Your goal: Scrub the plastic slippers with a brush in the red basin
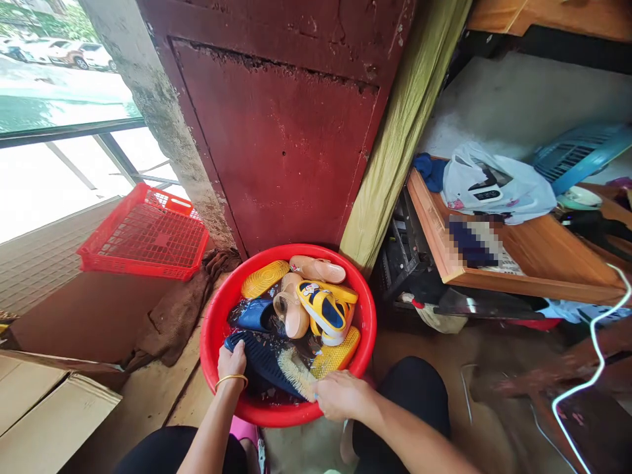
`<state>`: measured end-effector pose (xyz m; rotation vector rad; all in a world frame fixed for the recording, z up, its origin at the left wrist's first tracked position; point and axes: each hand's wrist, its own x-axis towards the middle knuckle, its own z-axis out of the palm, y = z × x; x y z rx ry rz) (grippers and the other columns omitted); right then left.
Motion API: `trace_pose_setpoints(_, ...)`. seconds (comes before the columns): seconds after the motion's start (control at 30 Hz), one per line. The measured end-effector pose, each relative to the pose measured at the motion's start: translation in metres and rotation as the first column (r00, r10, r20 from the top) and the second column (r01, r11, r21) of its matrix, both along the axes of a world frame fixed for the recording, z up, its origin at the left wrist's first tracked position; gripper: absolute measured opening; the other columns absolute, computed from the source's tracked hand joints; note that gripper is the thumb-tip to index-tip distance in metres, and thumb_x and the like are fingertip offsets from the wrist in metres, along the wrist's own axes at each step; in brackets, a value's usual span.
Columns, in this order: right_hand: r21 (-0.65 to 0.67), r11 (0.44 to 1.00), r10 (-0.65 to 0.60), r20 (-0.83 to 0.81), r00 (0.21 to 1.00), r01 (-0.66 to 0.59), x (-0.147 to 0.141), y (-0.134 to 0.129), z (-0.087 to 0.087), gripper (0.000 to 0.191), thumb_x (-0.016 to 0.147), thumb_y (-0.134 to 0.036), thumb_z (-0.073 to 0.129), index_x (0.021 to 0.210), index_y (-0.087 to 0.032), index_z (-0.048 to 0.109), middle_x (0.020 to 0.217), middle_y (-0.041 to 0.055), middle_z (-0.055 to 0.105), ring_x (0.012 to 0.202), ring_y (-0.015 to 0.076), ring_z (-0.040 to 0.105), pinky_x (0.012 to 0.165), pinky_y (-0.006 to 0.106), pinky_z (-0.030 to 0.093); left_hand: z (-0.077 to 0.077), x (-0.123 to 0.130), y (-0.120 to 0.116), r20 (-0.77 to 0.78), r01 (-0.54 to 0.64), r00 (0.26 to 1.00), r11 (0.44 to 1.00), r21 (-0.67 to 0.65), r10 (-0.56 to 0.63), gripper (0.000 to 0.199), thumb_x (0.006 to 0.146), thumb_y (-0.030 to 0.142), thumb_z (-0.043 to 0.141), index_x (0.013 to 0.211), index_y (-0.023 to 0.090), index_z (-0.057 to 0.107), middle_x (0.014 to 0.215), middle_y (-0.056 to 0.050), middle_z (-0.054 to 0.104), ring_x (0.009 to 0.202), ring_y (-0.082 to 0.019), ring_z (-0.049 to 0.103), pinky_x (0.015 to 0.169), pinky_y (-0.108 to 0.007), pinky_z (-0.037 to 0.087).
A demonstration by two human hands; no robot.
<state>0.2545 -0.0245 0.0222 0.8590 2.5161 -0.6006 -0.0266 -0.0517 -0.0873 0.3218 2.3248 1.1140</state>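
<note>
A red plastic basin point(213, 342) sits on the floor in front of me, holding water and a pile of slippers and sandals. My left hand point(232, 366) is shut on a navy ribbed slipper point(261, 362), pressing it down at the near edge of the basin. My right hand point(343, 395) grips a scrubbing brush with pale bristles point(296, 373), which lie against that slipper. Beyond them are a yellow-and-navy sandal point(323, 309), beige sandals point(316, 268) and a yellow ribbed sole point(265, 278). The brush handle is hidden by my right hand.
A red metal door point(271, 131) rises behind the basin. To the left are a red plastic crate point(145, 230), a brown cloth point(175, 309) and a cardboard box point(49, 408). On the right, a wooden drawer point(543, 257) holds a white plastic bag point(498, 184).
</note>
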Motion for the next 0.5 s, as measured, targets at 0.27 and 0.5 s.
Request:
trace_pose_setpoints(0.27, -0.016, 1.0, -0.009, -0.231, 0.973, 0.006, -0.073, -0.021, 0.008, 0.038, 0.093, -0.028, 0.047, 0.127, -0.021, 0.063, 0.096, 0.0138, 0.078, 0.087, 0.0317, 0.075, 0.07, 0.038, 0.055, -0.002, -0.001, 0.003, 0.048, -0.11, 0.993, 0.993, 0.033, 0.109, 0.056, 0.091, 0.049, 0.043, 0.122, 0.01, 0.068, 0.127, -0.02, 0.071, 0.121, -0.035, 0.066, 0.106, -0.048, 0.049)
trace_pose_setpoints(0.5, 0.001, 1.0, 0.002, -0.059, 0.998, -0.002, -0.028, 0.003, 0.004, 0.034, 0.089, -0.022, 0.049, 0.116, -0.025, 0.071, 0.102, 0.0125, 0.078, 0.095, 0.0305, 0.074, 0.077, 0.037, 0.055, -0.011, -0.003, 0.003, 0.051, -0.12, 0.992, 0.985, 0.122, 0.115, 0.069, 0.096, 0.055, 0.03, 0.135, 0.007, 0.062, 0.133, -0.021, 0.069, 0.128, -0.032, 0.062, 0.115, -0.046, 0.042)
